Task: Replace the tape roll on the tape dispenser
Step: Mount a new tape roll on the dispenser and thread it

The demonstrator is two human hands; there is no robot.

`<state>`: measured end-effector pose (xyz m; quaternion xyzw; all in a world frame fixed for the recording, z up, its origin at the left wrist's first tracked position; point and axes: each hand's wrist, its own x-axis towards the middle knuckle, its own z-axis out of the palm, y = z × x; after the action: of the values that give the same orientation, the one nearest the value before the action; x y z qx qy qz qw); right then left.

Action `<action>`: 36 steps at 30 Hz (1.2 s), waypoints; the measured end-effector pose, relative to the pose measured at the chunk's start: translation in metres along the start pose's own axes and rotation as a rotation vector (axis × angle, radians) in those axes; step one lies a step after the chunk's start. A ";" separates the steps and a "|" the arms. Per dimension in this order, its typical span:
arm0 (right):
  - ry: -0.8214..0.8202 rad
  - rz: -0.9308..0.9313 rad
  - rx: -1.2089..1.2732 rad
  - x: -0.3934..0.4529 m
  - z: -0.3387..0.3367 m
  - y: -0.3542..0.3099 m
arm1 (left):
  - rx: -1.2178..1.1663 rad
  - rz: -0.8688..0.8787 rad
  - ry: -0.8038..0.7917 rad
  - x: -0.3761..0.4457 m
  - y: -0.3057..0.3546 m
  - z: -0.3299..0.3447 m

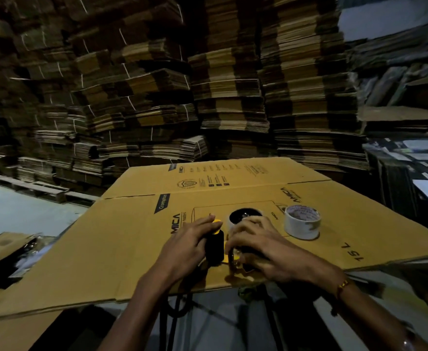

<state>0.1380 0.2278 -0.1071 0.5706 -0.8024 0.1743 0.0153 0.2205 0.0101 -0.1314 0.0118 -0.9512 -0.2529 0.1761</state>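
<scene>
A black and yellow tape dispenser [214, 245] lies on a flattened cardboard box [132, 236] in front of me. My left hand [190, 244] grips its black handle, fingers reaching to the yellow end. My right hand [256, 241] curls over the dispenser's front part, where a roll with a dark core [244, 215] sits just beyond my fingers. What the right fingers pinch is hidden. A white tape roll [302, 224] with a printed label stands upright on the cardboard, to the right of both hands and untouched.
Tall stacks of flattened cartons [220, 84] fill the background. The cardboard sheet's near edge [157, 297] hangs over a lower surface. More cardboard [2, 249] lies at the left, and shelving with papers [415, 153] stands at the right.
</scene>
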 end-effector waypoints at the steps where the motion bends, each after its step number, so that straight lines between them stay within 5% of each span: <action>1: -0.017 -0.007 0.043 -0.004 -0.003 0.001 | 0.001 -0.007 0.001 0.000 0.001 0.000; 5: 0.223 0.100 0.387 -0.023 -0.023 0.016 | -0.049 -0.028 0.034 0.005 0.008 -0.004; 8: 0.456 0.294 0.409 -0.026 -0.028 0.049 | -0.058 -0.040 0.084 0.012 0.019 -0.006; 18: 0.088 0.253 0.071 0.000 -0.018 0.073 | 0.313 -0.025 -0.163 0.037 0.033 0.004; 25: 0.226 0.198 0.040 0.007 -0.016 0.069 | 0.362 0.002 -0.122 0.039 0.023 0.015; 36: 0.220 0.188 0.074 0.004 -0.013 0.042 | 0.330 -0.030 0.077 0.029 0.029 0.031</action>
<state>0.0953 0.2405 -0.1053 0.4704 -0.8389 0.2659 0.0656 0.1845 0.0467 -0.1323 0.0647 -0.9721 -0.0953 0.2044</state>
